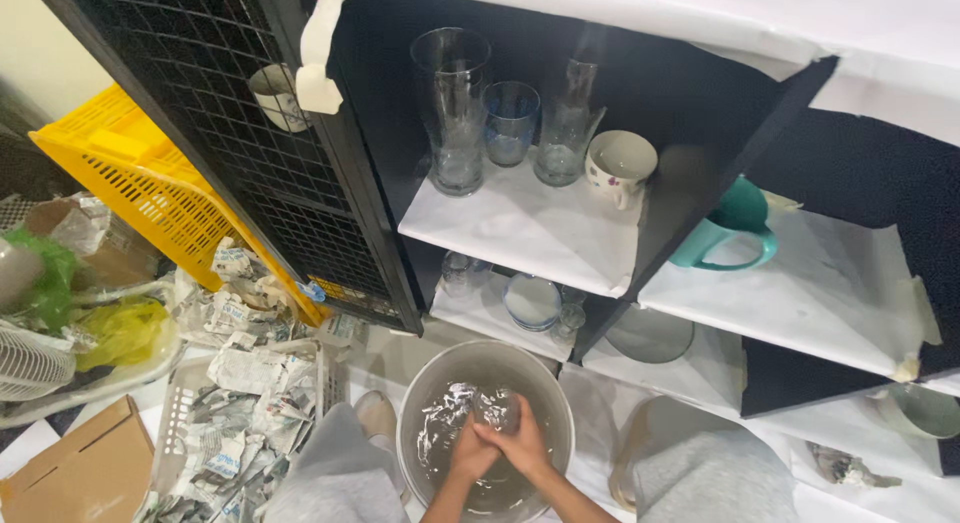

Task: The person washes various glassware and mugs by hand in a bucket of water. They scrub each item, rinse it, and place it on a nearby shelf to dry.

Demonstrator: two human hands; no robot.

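Both your hands, left hand (472, 455) and right hand (522, 445), clasp a clear drinking glass (497, 408) inside the water-filled round metal basin (420, 403), keeping splashes contained.

Bare forearms without sleeves end in the hands (500, 448), and light grey trousers (330, 478) cover both knees.

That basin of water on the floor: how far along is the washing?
Already on the shelves: tall glasses, a cup, a teal mug. In hand: both hands hold a clear glass in the water-filled basin. What is left cannot be told.
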